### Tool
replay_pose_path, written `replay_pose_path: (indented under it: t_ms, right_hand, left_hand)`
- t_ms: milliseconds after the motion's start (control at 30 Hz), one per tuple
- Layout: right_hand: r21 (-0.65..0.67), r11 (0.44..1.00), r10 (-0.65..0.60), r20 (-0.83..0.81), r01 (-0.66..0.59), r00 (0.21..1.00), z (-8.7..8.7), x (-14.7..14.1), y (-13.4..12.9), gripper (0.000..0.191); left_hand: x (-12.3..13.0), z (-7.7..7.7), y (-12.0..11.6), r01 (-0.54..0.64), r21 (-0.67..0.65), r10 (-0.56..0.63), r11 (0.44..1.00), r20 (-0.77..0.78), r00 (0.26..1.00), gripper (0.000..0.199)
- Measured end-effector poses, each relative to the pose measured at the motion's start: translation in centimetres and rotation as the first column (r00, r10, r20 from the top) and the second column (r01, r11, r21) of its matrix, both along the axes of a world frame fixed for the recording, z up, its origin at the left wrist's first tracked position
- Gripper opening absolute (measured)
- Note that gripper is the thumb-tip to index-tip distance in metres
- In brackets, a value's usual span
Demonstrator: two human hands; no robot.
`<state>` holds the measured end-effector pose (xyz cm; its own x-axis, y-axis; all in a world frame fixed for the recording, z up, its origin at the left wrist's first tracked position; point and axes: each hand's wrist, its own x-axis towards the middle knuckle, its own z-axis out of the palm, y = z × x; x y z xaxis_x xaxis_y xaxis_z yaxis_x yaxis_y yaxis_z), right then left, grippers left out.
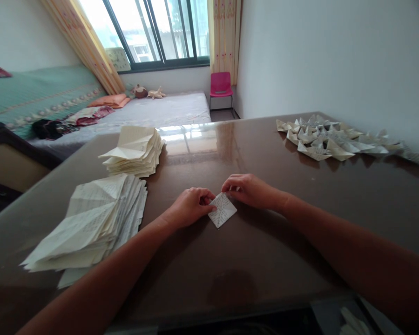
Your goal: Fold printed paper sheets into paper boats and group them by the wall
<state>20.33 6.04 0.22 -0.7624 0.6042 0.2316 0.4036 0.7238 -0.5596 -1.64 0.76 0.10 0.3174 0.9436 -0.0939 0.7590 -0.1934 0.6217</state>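
A small folded paper square [223, 211] with handwriting and crease lines lies on the brown table between my hands, one corner pointing toward me. My left hand [194, 204] pinches its left corner, the thumb on top of the paper. At the far corner, the fingertips of my right hand [246, 188] are closed on the paper's edge. Curled fingers hide part of both held corners.
At the left stand a stack of creased written sheets [97, 218] and, behind it, a stack of yellowish sheets [134, 151]. Several folded paper boats [328, 139] sit at the right rear of the table [195, 284]. Beyond are a bed [181, 104] and a pink chair [220, 84].
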Motion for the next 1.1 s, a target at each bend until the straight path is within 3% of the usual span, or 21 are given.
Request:
replay_pose_path:
  t_ms: [100,267,333,400,467,567,667,800,967,1100]
  right_hand:
    - [-0.114,0.986,-0.119,0.012,0.120,0.993,0.1,0.1,0.5,0.018]
    - [-0.272,0.955,-0.128,-0.004,0.122,0.992,0.1,0.0,0.6,0.040]
    - [-0.272,0.952,-0.152,-0.033,0.137,0.988,-0.2,-0.3,0.3,0.043]
    - [-0.172,0.968,-0.195,-0.068,0.181,0.979,-0.5,-0.6,-0.2,0.032]
    - [0.039,0.975,-0.215,-0.069,0.218,0.974,-0.5,-0.8,-0.7,0.017]
    - [0.394,0.906,-0.197,0.073,0.153,0.978,-0.1,-0.8,-1.4,0.010]
    - [0.541,0.840,-0.184,0.239,0.027,0.953,0.3,-0.7,-1.7,0.013]
    - [0.457,0.887,-0.089,0.312,-0.067,0.946,0.1,-0.4,-1.0,0.014]
    - [0.187,0.975,0.077,0.220,-0.120,0.972,-0.4,1.0,1.2,0.016]
    - [-0.030,0.988,0.157,0.126,-0.155,0.980,-0.4,1.7,2.3,0.020]
  left_hand:
    - [-0.1,-0.1,0.1,-0.009,-0.016,0.011,1.000,0.092,0.996,0.019]
    - [-0.2,-1.1,0.8,-0.138,0.100,0.092,0.985,0.369,0.925,0.023]
    - [-0.1,-1.5,1.0,-0.171,0.103,0.106,0.980,0.459,0.882,0.024]
    - [0.2,-1.8,1.0,-0.165,0.129,0.089,0.978,0.458,0.884,0.022]
    - [0.4,-1.8,0.8,-0.161,0.237,0.062,0.958,0.379,0.924,0.016]
    - [0.5,-1.6,0.2,-0.141,0.506,0.067,0.851,0.162,0.985,0.022]
    - [0.5,-1.4,-0.2,0.036,0.639,0.034,0.769,-0.097,0.995,0.016]
    - [0.3,-1.3,-0.5,0.250,0.544,-0.084,0.801,-0.312,0.946,0.020]
    - [0.0,-1.2,-0.7,0.259,0.498,-0.083,0.828,-0.349,0.934,0.023]
    - [-0.4,-1.4,-0.5,0.205,0.474,-0.062,0.856,-0.300,0.952,0.025]
